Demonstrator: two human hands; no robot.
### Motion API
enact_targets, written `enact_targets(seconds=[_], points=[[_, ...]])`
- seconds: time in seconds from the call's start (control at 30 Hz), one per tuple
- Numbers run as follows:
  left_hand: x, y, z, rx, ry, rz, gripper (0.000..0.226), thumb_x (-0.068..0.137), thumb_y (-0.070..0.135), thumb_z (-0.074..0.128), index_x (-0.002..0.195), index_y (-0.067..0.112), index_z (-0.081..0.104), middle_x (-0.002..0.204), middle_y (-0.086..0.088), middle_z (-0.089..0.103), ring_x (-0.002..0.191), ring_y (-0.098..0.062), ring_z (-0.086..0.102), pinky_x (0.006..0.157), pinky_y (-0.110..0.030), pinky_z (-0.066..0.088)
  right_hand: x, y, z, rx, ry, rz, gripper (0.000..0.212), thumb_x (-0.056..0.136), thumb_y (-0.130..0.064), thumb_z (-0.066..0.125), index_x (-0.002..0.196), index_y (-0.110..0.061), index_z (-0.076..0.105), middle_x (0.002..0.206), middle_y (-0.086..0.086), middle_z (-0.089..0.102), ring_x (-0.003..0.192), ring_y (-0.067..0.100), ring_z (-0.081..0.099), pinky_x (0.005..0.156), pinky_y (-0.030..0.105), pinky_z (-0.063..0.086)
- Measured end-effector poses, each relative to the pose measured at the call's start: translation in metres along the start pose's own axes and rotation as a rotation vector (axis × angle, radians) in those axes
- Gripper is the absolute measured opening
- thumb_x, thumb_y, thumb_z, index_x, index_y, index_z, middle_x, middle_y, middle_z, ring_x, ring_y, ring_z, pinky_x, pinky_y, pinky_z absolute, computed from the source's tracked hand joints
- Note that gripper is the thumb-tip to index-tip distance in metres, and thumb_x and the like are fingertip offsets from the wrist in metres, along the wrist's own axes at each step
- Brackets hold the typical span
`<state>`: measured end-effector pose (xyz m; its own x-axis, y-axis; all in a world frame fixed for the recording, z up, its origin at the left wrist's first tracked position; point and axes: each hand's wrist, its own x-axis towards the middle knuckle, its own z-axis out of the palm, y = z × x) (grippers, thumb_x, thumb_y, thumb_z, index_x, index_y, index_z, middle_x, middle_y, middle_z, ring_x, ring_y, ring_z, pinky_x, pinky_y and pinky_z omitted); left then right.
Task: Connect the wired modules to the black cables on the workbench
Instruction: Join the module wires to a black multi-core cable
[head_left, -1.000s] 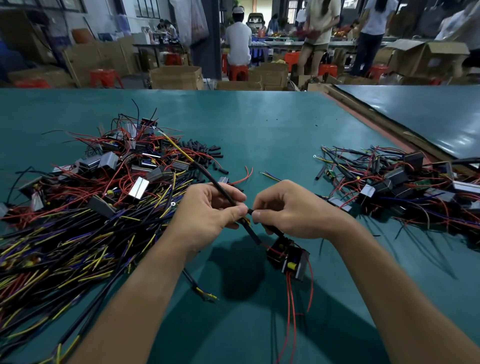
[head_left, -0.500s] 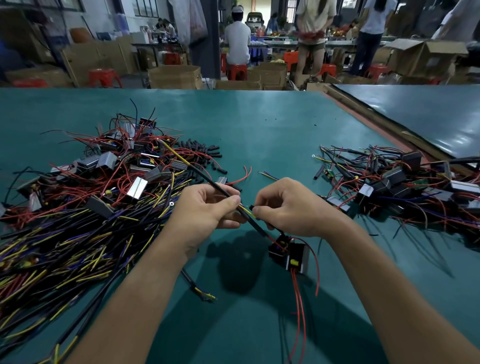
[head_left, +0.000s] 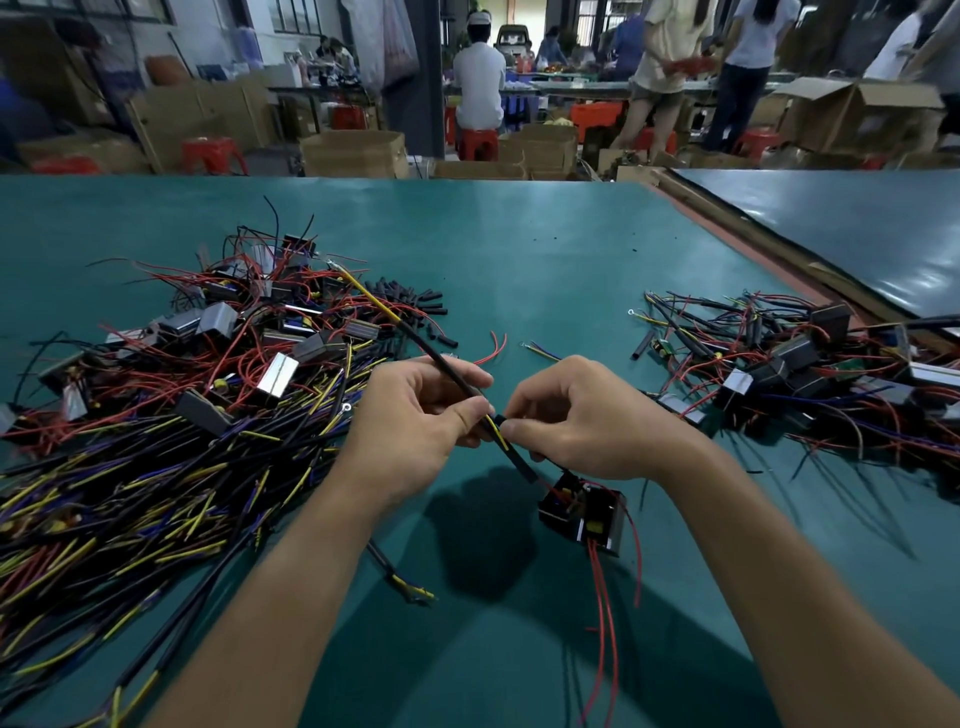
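While held, black module (head_left: 582, 512) trails red wires (head_left: 605, 613).

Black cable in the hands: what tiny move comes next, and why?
Probably the right hand should slide its black sleeve up toward the left hand, which grips the black cable. A bit of yellow wire shows uncovered between them, with the module just below.

One left hand (head_left: 415, 431); one right hand (head_left: 582, 421); one held black cable (head_left: 445, 362); one dangling module (head_left: 582, 512); two wire heaps (head_left: 182, 415) (head_left: 805, 374).
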<state>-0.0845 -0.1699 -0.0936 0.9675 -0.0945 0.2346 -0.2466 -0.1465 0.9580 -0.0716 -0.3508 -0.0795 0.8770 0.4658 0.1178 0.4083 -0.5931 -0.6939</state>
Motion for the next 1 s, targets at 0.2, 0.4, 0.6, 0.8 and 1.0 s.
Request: enact_targets(seconds=[0.2,0.4,0.6,0.8,1.0], points=[[0.0,0.002,0.001,0.008,0.041,0.017,0.017,0.082,-0.008,0.069,0.093,0.005,0.067,0.062,-0.001,0.07,0.055,-0.012,0.068,0.055,-0.021,0.055,0.003,0.002,0.002,0.017,0.06,-0.01,0.018,0.089,-0.024,0.069,0.072,-0.02,0.071,0.052,-0.006,0.055,0.048,0.006,0.043,0.051,0.026,0.037],[-0.002,0.002,0.001,-0.056,0.077,-0.023,0.011,0.081,-0.008,0.07,0.081,0.002,0.066,0.061,-0.004,0.07,0.054,-0.015,0.068,0.056,-0.026,0.059,0.004,0.001,0.008,0.039,0.127,-0.007,0.019,0.088,-0.024,0.069,0.071,-0.019,0.072,0.052,-0.006,0.056,0.048,0.006,0.043,0.051,0.026,0.037],[-0.001,0.004,-0.003,-0.129,0.106,-0.047,0.008,0.078,-0.008,0.072,0.08,-0.001,0.069,0.065,-0.011,0.072,0.055,-0.016,0.068,0.055,-0.023,0.057,0.008,0.0,0.014,0.166,0.177,0.019,0.02,0.091,-0.024,0.068,0.075,-0.015,0.076,0.052,-0.006,0.05,0.049,0.007,0.036,0.049,0.025,0.03],[0.001,0.0,0.001,-0.139,0.143,-0.083,0.015,0.078,-0.008,0.072,0.079,0.004,0.065,0.057,0.003,0.067,0.049,-0.008,0.064,0.05,-0.018,0.054,0.0,0.005,0.002,-0.108,-0.215,0.074,0.03,0.09,-0.036,0.065,0.081,-0.007,0.066,0.069,0.015,0.06,0.06,0.014,0.049,0.062,0.036,0.048],[0.004,-0.002,-0.002,-0.213,0.189,-0.118,0.011,0.084,-0.004,0.069,0.088,0.005,0.064,0.062,0.0,0.069,0.053,-0.012,0.066,0.054,-0.022,0.057,0.004,0.004,0.006,-0.066,-0.183,0.154,0.03,0.098,-0.024,0.054,0.07,-0.016,0.06,0.064,-0.006,0.068,0.049,0.002,0.055,0.054,0.019,0.042]])
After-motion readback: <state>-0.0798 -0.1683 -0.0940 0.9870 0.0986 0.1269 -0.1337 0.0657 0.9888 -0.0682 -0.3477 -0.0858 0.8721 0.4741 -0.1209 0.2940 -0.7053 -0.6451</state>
